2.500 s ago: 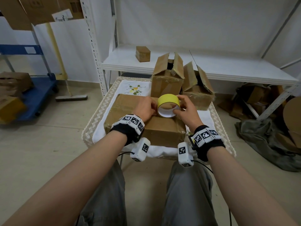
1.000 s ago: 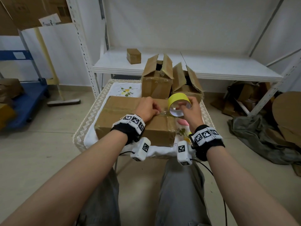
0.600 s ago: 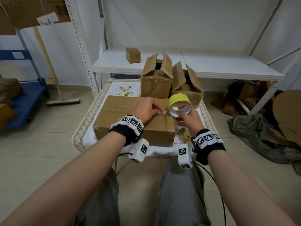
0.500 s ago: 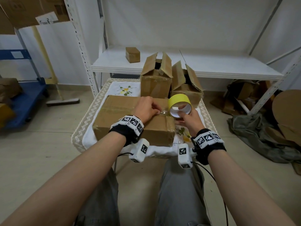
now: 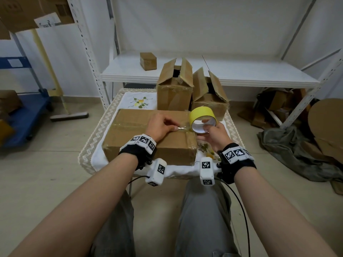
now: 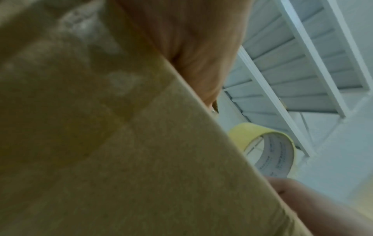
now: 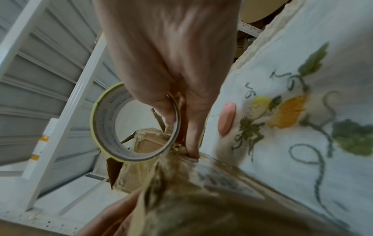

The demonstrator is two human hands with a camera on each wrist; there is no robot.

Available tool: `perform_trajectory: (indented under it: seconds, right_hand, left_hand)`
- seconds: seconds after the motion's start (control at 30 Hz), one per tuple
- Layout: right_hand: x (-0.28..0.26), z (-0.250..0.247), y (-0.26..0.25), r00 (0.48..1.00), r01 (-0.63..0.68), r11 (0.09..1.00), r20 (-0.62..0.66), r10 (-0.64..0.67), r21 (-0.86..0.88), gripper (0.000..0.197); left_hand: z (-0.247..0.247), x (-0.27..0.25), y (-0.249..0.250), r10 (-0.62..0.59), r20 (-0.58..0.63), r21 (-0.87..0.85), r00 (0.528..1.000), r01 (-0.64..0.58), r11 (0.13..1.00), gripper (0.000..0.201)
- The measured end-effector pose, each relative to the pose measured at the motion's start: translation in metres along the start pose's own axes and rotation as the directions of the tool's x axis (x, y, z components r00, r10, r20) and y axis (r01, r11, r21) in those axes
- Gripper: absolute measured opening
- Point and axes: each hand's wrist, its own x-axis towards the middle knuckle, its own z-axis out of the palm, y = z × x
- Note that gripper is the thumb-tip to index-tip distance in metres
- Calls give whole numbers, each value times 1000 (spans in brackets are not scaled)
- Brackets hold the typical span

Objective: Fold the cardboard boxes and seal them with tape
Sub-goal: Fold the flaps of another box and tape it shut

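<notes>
A closed brown cardboard box [image 5: 133,132] lies on the small table, with clear tape along its top seam. My left hand [image 5: 163,127] rests on the box top near its right end and pins the clear tape strip [image 5: 182,127] down with curled fingers. My right hand [image 5: 211,132] grips the yellow tape roll [image 5: 202,117] just past the box's right edge, thumb inside the core. The roll [image 7: 133,124] shows in the right wrist view with my fingers through it, and the roll [image 6: 270,148] shows beyond the box edge in the left wrist view.
Two open-flapped boxes [image 5: 174,89] [image 5: 209,97] stand at the table's far side. A small box [image 5: 148,61] sits on the white shelf [image 5: 241,71]. The embroidered tablecloth [image 5: 139,102] covers the table. Cardboard scraps and a grey cloth [image 5: 289,145] lie on the floor at right.
The roll has moved from above the box top to past its right edge, drawing tape out. My left hand has stayed on the box top, holding the strip.
</notes>
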Motion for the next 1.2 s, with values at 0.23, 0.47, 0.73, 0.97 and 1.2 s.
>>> perform_trajectory:
  seconds: [0.23,0.47,0.73,0.97,1.2]
  right_hand:
    - [4,-2,-4,979,20,999,-203,-10,45,26]
    - [3,-32,3,931,53,991,-352,-93,-123,32]
    - [1,-37,-7,944,68,968,-299,-141,-242,31]
    - [3,-41,6,955,31,948,-271,-122,-316,33]
    - [16,-47,13,956,43,915,-249,-154,-401,37]
  left_hand:
    - [0,-5,-6,-9,-6,-53,1000,9,999,14]
    - [3,-2,-8,-29,-5,14,1000,29,999,10]
    - [13,9,32,23,60,240,998,-36,970,12]
    - [34,19,64,121,138,225,983,-150,963,8]
    - [44,23,65,155,319,279,935,-249,927,55]
